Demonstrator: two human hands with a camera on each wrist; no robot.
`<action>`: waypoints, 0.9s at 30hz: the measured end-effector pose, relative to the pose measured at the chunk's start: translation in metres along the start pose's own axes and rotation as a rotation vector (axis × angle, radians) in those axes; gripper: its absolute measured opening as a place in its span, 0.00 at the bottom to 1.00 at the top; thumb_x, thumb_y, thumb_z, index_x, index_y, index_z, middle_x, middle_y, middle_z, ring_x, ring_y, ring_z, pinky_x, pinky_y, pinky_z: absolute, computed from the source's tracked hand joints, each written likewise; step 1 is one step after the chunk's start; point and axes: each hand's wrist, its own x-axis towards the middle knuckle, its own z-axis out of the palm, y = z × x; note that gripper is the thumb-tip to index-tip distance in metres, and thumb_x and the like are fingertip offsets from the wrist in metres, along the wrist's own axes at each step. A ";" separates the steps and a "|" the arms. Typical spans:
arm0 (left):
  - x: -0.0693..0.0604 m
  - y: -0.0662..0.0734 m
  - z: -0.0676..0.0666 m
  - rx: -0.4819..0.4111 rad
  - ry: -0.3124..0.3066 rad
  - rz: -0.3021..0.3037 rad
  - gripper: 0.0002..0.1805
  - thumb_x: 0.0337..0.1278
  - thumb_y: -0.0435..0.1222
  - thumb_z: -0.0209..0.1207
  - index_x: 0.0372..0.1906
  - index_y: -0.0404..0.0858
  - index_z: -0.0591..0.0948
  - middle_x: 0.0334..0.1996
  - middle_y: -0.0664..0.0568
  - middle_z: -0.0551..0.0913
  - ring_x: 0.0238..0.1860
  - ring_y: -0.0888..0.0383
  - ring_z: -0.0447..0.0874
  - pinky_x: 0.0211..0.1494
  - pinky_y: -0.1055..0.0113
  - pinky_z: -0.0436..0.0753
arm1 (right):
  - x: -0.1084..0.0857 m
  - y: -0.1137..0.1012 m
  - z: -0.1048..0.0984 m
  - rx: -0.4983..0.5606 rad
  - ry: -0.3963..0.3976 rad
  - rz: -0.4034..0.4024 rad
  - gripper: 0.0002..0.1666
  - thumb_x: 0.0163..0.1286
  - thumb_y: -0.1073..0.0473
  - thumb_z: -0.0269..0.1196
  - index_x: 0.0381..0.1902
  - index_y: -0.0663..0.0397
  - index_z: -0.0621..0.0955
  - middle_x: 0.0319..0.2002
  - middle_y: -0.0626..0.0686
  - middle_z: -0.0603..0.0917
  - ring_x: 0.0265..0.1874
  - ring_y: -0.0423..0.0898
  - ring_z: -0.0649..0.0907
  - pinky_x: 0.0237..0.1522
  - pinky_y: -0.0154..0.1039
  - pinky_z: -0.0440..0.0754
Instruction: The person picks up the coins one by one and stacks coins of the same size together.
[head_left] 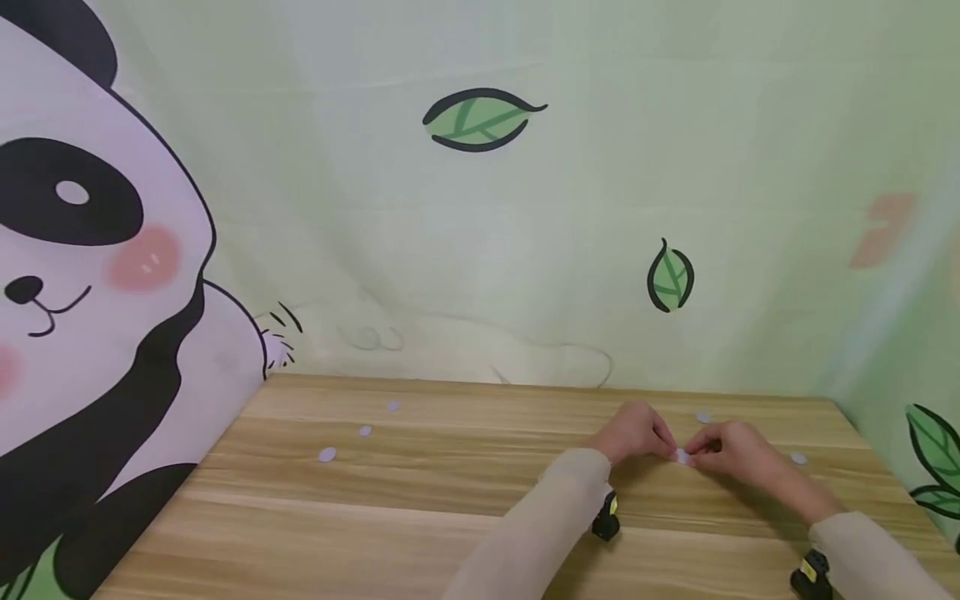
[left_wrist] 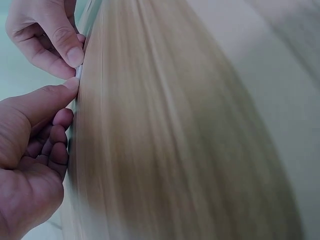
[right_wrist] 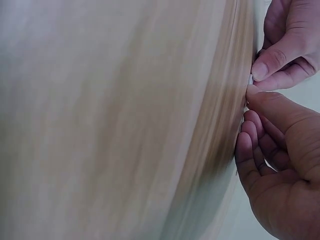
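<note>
The fingers of the left hand and of the right hand are drawn in narrow, thumb against finger, pinching opposite edges of a small pale disc in the lower right of the head view; whether it touches the surface below cannot be told. In each wrist view only a thin whitish edge of it shows between the two thumbs, and the near hand's other fingers curl toward its palm. Just beyond the hands lies a pale disc, with another disc to the right. The surface is light brown, wood-grained, and fills the lower middle of the frame. Three more discs rest toward its left side in a slanting row. Behind stands a pale green backdrop, with a large panda drawing at left and green leaves at upper centre and right.
</note>
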 end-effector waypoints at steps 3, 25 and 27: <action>0.000 -0.006 -0.004 0.022 -0.001 0.013 0.03 0.51 0.36 0.76 0.31 0.42 0.93 0.28 0.62 0.90 0.29 0.77 0.74 0.35 0.85 0.71 | 0.005 -0.003 0.003 0.005 0.008 -0.015 0.05 0.59 0.63 0.75 0.31 0.58 0.88 0.28 0.46 0.88 0.27 0.29 0.76 0.29 0.32 0.77; -0.018 -0.022 -0.022 -0.021 -0.020 0.015 0.03 0.53 0.33 0.74 0.29 0.38 0.92 0.27 0.58 0.90 0.28 0.74 0.74 0.35 0.82 0.73 | 0.023 -0.022 0.016 0.044 -0.072 0.020 0.04 0.60 0.66 0.74 0.32 0.61 0.88 0.27 0.46 0.84 0.27 0.36 0.75 0.30 0.32 0.76; -0.018 -0.021 -0.022 -0.014 -0.016 0.018 0.03 0.53 0.33 0.74 0.29 0.38 0.92 0.27 0.58 0.90 0.28 0.74 0.75 0.35 0.82 0.74 | 0.024 -0.023 0.015 0.033 -0.075 0.020 0.04 0.60 0.66 0.74 0.32 0.61 0.88 0.27 0.46 0.84 0.27 0.36 0.75 0.30 0.32 0.76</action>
